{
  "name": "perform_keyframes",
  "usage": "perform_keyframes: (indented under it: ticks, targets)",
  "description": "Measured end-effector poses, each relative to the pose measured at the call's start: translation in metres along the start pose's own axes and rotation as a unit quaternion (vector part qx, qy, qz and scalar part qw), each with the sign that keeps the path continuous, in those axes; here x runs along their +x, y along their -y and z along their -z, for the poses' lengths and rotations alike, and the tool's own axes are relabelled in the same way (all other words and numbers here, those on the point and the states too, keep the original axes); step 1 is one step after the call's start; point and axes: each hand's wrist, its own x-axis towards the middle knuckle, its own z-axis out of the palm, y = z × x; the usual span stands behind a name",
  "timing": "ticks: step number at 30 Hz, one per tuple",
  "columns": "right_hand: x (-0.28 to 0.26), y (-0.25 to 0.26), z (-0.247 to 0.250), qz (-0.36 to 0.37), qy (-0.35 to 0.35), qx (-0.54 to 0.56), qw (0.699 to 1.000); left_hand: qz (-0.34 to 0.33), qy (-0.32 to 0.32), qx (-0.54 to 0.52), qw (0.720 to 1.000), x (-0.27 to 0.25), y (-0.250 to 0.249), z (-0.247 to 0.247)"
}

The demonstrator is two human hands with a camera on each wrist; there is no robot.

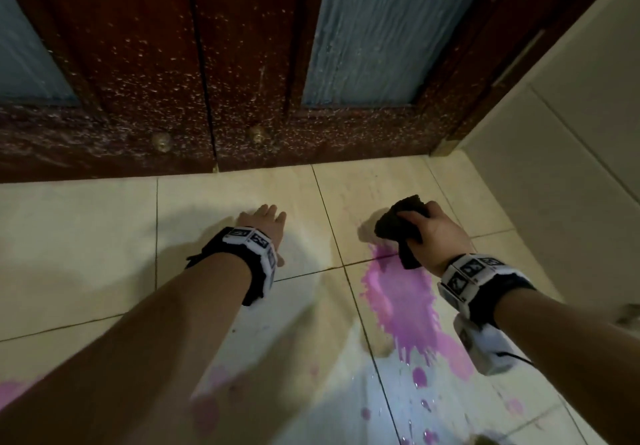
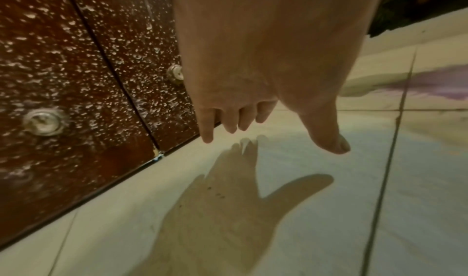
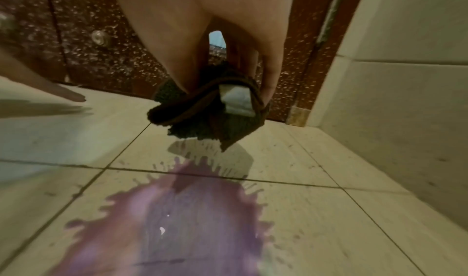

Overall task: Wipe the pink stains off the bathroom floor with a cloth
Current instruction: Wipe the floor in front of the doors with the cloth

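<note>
A large pink stain (image 1: pixel 403 306) spreads over the beige floor tiles (image 1: pixel 86 236) on the right, with smaller pink spots (image 1: pixel 419 377) nearer me. My right hand (image 1: pixel 427 230) grips a bunched dark cloth (image 1: pixel 398 226) just above the far end of the stain. In the right wrist view the cloth (image 3: pixel 202 116) hangs a little above the stain (image 3: pixel 177 210), with a white tag showing. My left hand (image 1: pixel 263 217) hovers over the bare tile near the door with fingers straight and spread; the left wrist view shows the left hand (image 2: pixel 273 140) above its shadow, holding nothing.
A wet dark wooden door (image 1: pixel 207 81) with bluish panels closes off the far side. A tiled wall (image 1: pixel 571 133) rises on the right. Faint pink patches (image 1: pixel 10 392) lie at the lower left. Water drops glisten on the tile near me.
</note>
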Motion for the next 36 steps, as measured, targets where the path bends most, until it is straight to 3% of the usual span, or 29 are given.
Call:
perform_keyframes:
  ticks: [5, 12, 16, 18, 21, 24, 26, 28, 31, 33, 36]
  targets:
    - [0.069, -0.015, -0.006, 0.066, 0.023, -0.030, 0.997, 0.019, 0.007, -0.055, 0.998, 0.026, -0.025, 0.001]
    - [0.183, 0.001, -0.026, -0.001, 0.049, 0.033, 0.998, 0.089, 0.070, -0.109, 0.988, 0.053, -0.045, -0.001]
    - [0.199, 0.022, -0.046, -0.068, 0.022, 0.081, 0.994, 0.140, 0.092, -0.118, 0.979, 0.056, -0.059, 0.005]
    - [0.193, 0.038, -0.051, -0.056, -0.002, 0.079, 0.995, 0.151, 0.096, -0.122, 0.976, 0.059, -0.061, 0.007]
    - [0.161, 0.062, -0.057, 0.090, -0.031, 0.064, 0.993, 0.150, 0.099, -0.125, 0.976, 0.062, -0.055, 0.005]
    - [0.115, 0.069, -0.067, 0.286, 0.007, 0.038, 0.958, 0.151, 0.081, -0.139, 0.975, 0.063, -0.052, 0.000]
    - [0.111, 0.056, -0.064, 0.327, 0.029, 0.032, 0.944, 0.146, 0.065, -0.151, 0.975, 0.060, -0.051, -0.002]
    - [0.134, 0.037, -0.051, 0.302, 0.024, 0.041, 0.952, 0.137, 0.058, -0.150, 0.977, 0.058, -0.050, -0.002]
    - [0.178, -0.005, -0.028, 0.131, -0.018, 0.075, 0.988, 0.131, 0.059, -0.151, 0.978, 0.058, -0.048, -0.003]
    - [0.193, -0.029, -0.029, 0.054, -0.032, 0.083, 0.995, 0.126, 0.065, -0.150, 0.979, 0.058, -0.047, -0.002]
    - [0.177, -0.028, -0.045, 0.093, -0.022, 0.031, 0.995, 0.119, 0.073, -0.154, 0.978, 0.059, -0.044, -0.004]
